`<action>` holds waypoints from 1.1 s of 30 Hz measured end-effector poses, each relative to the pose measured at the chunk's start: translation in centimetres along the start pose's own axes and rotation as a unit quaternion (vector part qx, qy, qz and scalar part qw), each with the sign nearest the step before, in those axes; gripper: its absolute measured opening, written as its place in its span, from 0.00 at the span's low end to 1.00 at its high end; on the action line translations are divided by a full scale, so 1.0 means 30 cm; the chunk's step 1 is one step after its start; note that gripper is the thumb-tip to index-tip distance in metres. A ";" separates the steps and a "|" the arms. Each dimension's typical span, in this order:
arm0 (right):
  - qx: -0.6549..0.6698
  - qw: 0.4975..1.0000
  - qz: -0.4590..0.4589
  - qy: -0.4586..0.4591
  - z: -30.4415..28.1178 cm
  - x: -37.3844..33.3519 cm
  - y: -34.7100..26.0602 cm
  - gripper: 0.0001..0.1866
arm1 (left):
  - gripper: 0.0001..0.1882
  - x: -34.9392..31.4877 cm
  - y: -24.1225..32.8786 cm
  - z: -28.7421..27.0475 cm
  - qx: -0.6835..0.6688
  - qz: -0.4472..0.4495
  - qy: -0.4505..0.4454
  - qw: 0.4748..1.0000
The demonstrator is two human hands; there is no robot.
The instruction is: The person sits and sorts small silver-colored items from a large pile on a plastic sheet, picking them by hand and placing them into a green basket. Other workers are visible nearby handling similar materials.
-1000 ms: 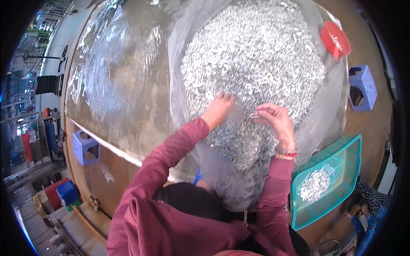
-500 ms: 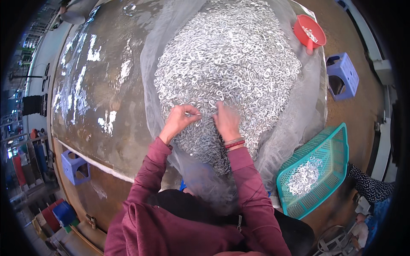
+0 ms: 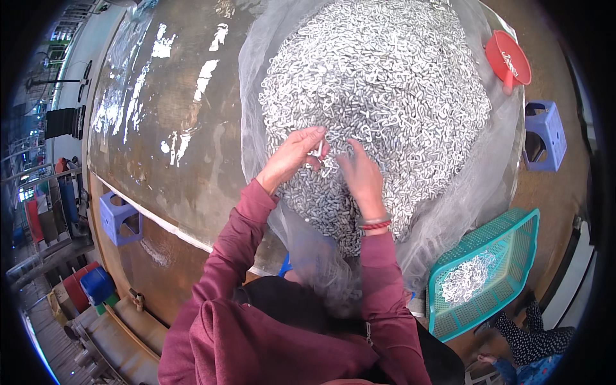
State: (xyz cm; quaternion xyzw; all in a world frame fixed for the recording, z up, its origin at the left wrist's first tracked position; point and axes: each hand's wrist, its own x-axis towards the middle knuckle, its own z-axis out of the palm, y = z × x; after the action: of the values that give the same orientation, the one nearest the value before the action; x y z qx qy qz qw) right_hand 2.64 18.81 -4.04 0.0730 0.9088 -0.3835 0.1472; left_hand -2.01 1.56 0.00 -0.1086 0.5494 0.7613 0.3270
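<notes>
A large heap of small silver-white pieces (image 3: 398, 83), some oval and some curved like hooks, lies on a sheer white mesh net (image 3: 253, 83). Over the heap's near left part, my left hand (image 3: 292, 157) pinches a small white curved piece (image 3: 319, 149) between thumb and fingers. Just to its right, my right hand (image 3: 364, 179) hovers low over the heap, index finger and thumb apart and slightly blurred; nothing shows between them. A red band circles my right wrist. The undersides of both hands are hidden.
A teal basket (image 3: 436, 321) holding whitish curved pieces stands at the near right. A red long-handled scoop (image 3: 521, 61) with several pieces rests at the far right edge. Wet table surface (image 3: 205, 128) spreads left; blue stools (image 3: 545, 138) flank both sides. Another person's dotted trouser leg (image 3: 526, 333) shows lower right.
The view has shifted, so the table scene sits further right. My left hand has turned, showing the white piece in its fingers. My right hand has drawn back slightly, its fingers apart.
</notes>
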 end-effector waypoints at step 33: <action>0.513 0.841 0.109 -0.133 -0.039 -0.004 0.088 0.07 | 0.10 -0.087 0.050 -0.144 0.117 0.045 0.022 0.992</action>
State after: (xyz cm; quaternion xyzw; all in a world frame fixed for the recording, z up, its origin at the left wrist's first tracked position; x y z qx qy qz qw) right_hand 3.16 21.50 -5.01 0.1847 0.5400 -0.7824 0.2492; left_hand -1.78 -3.62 0.89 -0.0612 0.6458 0.7034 0.2907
